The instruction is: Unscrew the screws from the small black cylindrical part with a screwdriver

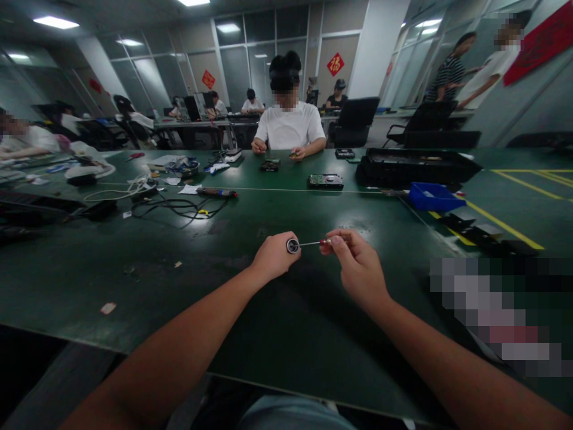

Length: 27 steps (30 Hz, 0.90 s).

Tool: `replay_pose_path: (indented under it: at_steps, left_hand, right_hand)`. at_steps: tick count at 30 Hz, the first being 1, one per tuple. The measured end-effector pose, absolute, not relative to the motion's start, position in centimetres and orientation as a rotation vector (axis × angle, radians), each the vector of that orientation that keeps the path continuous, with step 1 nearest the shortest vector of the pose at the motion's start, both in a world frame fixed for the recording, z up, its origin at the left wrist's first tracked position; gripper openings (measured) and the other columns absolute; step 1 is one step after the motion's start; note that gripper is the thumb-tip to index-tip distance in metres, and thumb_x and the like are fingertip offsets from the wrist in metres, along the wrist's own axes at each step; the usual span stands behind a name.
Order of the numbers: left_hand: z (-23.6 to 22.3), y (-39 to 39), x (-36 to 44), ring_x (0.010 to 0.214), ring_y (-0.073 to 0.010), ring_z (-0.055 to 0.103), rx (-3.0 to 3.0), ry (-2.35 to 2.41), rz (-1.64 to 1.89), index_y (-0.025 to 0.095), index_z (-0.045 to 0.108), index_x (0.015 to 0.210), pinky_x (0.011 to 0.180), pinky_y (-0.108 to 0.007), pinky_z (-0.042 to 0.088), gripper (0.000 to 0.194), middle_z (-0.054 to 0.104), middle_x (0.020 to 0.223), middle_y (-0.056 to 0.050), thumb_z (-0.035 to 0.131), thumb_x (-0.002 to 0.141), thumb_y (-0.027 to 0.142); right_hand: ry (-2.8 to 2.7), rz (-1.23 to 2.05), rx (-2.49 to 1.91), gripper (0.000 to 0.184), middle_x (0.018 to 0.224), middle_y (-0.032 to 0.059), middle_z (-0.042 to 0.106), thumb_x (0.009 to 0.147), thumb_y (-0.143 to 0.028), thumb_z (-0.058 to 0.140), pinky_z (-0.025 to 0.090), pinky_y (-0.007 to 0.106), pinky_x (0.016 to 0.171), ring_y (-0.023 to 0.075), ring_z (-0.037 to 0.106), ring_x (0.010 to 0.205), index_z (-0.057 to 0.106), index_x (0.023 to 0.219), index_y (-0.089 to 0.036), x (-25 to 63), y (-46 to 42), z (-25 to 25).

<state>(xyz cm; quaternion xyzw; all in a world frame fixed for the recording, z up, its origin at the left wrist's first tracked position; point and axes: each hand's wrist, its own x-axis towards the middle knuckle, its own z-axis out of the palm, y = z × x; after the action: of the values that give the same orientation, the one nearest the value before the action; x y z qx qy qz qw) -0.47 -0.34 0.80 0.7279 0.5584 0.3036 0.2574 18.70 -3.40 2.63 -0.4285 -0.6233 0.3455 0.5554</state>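
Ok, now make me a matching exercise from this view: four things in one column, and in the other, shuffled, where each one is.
Things:
1. slim screwdriver
2. round silver-rimmed part
3. blue plastic bin
4. hard drive with its green circuit board up

Places:
A. by the yellow lines, off to the right
B. in the left hand
C. on the table, in front of the person opposite
D. in the right hand

Pairs: 1-D, 2-B, 3-A, 4-C
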Motion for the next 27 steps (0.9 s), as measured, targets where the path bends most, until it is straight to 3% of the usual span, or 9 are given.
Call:
replay_pose_path:
  at_steps: [4, 7, 14, 27]
  left_hand:
    - [1.0, -0.2, -0.5, 0.066, -0.0129, 0.061, 2.208, 1.520, 0.934, 0.021, 0.063, 0.083, 0.057, -0.023, 0.037, 0.007, 0.066, 0.073, 0.001, 0.065, 0.085, 0.028]
    - [0.9, -0.1, -0.6, 0.065, -0.0122, 0.060, 2.172, 1.511, 0.901, 0.021, 0.063, 0.084, 0.056, -0.023, 0.035, 0.007, 0.067, 0.075, 0.001, 0.065, 0.085, 0.028]
    - [0.4, -0.2, -0.4, 0.058, -0.0110, 0.057, 2.108, 1.502, 0.877, 0.021, 0.063, 0.085, 0.053, -0.023, 0.033, 0.008, 0.066, 0.075, 0.001, 0.065, 0.085, 0.029]
    - [0.9, -0.2, -0.4, 0.067, -0.0141, 0.058, 2.123, 1.529, 0.871, 0.021, 0.062, 0.082, 0.060, -0.026, 0.035, 0.008, 0.066, 0.073, 0.002, 0.066, 0.084, 0.027]
  right_hand:
    - [-1.173, 1.080, -0.936, 0.028, 0.084, 0.0031, 0.067, 0.093, -0.047, 0.057, 0.057, 0.039, 0.078, 0.0171, 0.067, 0.074, 0.064, 0.094, -0.021, 18.9, -1.9, 2.1]
    - [-1.075, 1.113, -0.935, 0.025, 0.076, 0.0006, 0.063, 0.090, -0.046, 0.061, 0.058, 0.036, 0.071, 0.0147, 0.062, 0.066, 0.063, 0.087, -0.021, 19.2, -1.2, 1.9]
    - [-1.366, 0.790, -1.022, 0.026, 0.083, 0.0027, 0.067, 0.097, -0.045, 0.054, 0.055, 0.035, 0.073, 0.0169, 0.067, 0.073, 0.063, 0.096, -0.021, 19.1, -2.3, 2.2]
    - [-1.827, 0.401, -1.069, 0.017, 0.088, 0.0051, 0.075, 0.099, -0.034, 0.049, 0.053, 0.034, 0.074, 0.0208, 0.075, 0.083, 0.059, 0.106, -0.022, 19.0, -4.1, 3.2]
